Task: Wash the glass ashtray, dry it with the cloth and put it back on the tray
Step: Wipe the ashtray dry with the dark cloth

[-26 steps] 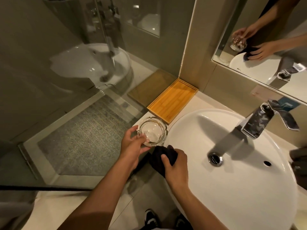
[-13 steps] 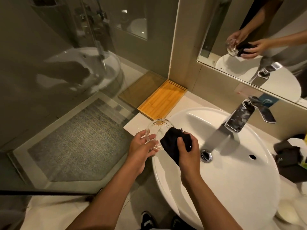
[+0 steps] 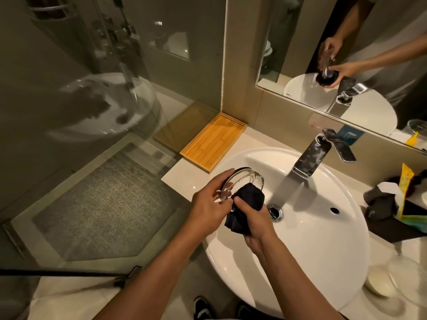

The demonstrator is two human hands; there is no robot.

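- Tray (image 3: 213,142) of bamboo sits on the counter, left of the basin, well apart from the work.
- Left hand (image 3: 209,205) is curled on the rim of the glass ashtray (image 3: 242,181), held tilted over the sink (image 3: 323,250). Glass judged rigid, heavy, breakable, slippery if wet; rim grip is advised.
- Cloth (image 3: 246,204), dark and soft, is bunched in the right hand (image 3: 256,218), fingers clamped, and pressed into the bowl.

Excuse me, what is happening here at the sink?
A person is drying a glass ashtray over the white sink. The left hand holds the ashtray tilted on its edge, and the right hand presses a dark cloth into it. No water shows at the tap. The wooden tray on the counter beside the sink has nothing on it, so the ashtray is not yet put back.
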